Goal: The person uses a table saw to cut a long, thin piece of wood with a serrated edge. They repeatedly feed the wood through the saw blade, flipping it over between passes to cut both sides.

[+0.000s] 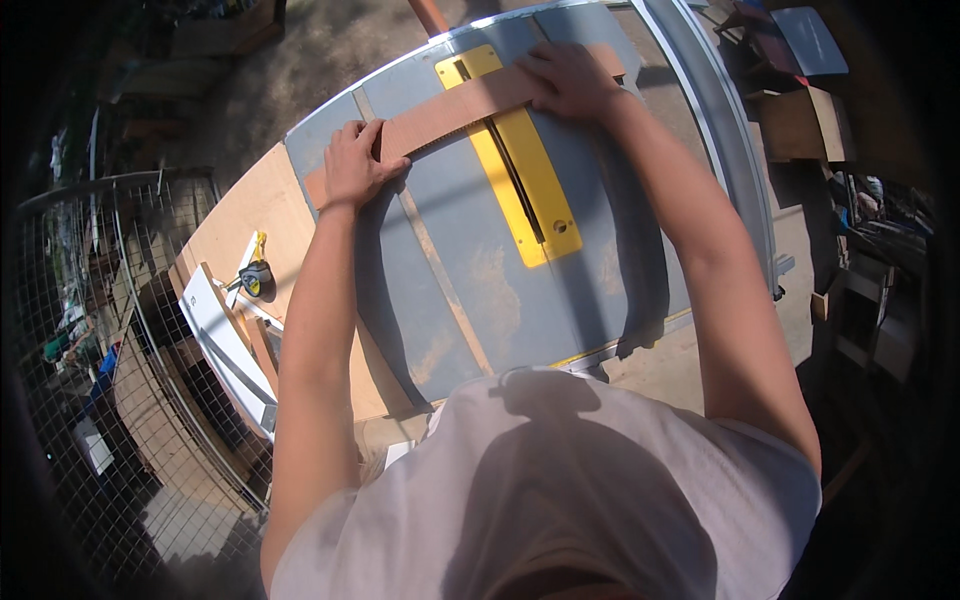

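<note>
A long, narrow reddish-brown wooden board (455, 111) lies across the far part of a grey table saw top (430, 320). It crosses over the yellow throat plate (545, 200) and its dark slot. My left hand (355, 165) grips the board near its left end, thumb on the near side. Toward the other end, my right hand (570, 82) holds it with fingers curled over the top. The near edge of the board looks finely notched. Whether a blade stands up under the board cannot be seen.
A plywood side panel (235, 215) adjoins the saw at left, with a yellow-and-black tape measure (256, 277) and white offcuts (225, 330) on it. A metal rail (715, 120) runs along the right. Wire mesh (130, 330) stands far left; boxes (805, 125) sit at right.
</note>
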The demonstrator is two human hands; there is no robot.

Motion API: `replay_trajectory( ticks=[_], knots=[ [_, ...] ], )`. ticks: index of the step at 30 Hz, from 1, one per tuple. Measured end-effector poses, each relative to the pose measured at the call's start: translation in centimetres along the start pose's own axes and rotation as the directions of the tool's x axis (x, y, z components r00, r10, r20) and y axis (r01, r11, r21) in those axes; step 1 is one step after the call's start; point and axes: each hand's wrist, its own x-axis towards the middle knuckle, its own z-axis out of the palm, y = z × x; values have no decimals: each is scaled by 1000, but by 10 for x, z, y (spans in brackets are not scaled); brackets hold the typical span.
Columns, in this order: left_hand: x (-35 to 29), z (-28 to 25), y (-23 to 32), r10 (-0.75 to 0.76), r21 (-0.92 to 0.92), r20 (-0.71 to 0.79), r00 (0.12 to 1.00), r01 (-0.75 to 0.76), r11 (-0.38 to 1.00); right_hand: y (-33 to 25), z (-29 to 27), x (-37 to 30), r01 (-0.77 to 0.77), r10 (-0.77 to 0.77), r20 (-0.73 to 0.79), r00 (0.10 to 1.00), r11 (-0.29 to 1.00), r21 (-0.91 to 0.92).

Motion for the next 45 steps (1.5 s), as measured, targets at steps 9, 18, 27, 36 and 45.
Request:
replay_trajectory(
  ticks=[9,18,27,36,45],
  knots=[
    [51,-47,-9,-37,-336,240,970,119,934,28,-41,35,-25,18,37,999,978,207],
    [61,-117,15,6,-502,685,729,466,729,24,-140,28,38,-120,337,934,970,240],
    [10,-118,71,52,-589,535,843,328,738,8,-173,-34,-296,134,457,879,906,303],
    [-20,-130,79,54,-480,476,878,208,852,-15,-175,-71,-168,81,327,942,954,249],
    [-32,-137,86,50,-449,454,890,179,876,-36,-189,-97,-204,110,322,940,940,275]
  ],
)
